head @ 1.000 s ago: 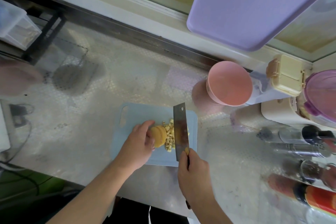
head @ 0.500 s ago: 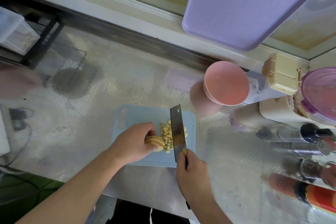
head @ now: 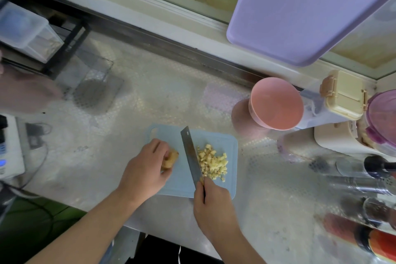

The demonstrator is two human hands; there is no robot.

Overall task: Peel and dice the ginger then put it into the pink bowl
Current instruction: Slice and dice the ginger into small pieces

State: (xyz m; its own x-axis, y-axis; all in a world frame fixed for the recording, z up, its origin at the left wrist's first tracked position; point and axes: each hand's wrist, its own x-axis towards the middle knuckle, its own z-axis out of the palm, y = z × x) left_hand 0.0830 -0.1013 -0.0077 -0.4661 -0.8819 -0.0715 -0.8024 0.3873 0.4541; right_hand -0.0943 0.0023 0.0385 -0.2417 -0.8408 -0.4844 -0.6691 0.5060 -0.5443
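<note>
A light blue cutting board (head: 180, 186) lies on the counter near its front edge. My left hand (head: 145, 169) grips a remaining chunk of ginger (head: 170, 159) on the board's left part. My right hand (head: 214, 206) holds the handle of a cleaver (head: 190, 154), whose blade stands on edge across the board's middle. A pile of small diced ginger cubes (head: 212, 162) lies just right of the blade. The pink bowl (head: 276, 103) stands behind the board to the right, and I see nothing in it.
A lilac board (head: 300, 10) leans against the back wall. At the right stand a beige lidded box (head: 342, 94), a purple-lidded container (head: 383, 113) and several bottles and shakers (head: 364, 178). A black rack with a clear box (head: 27, 32) is at the back left.
My left hand has drawn the ginger chunk leftward, away from the diced pile. The cleaver blade now stands between the chunk and the pile, which lies to its right.
</note>
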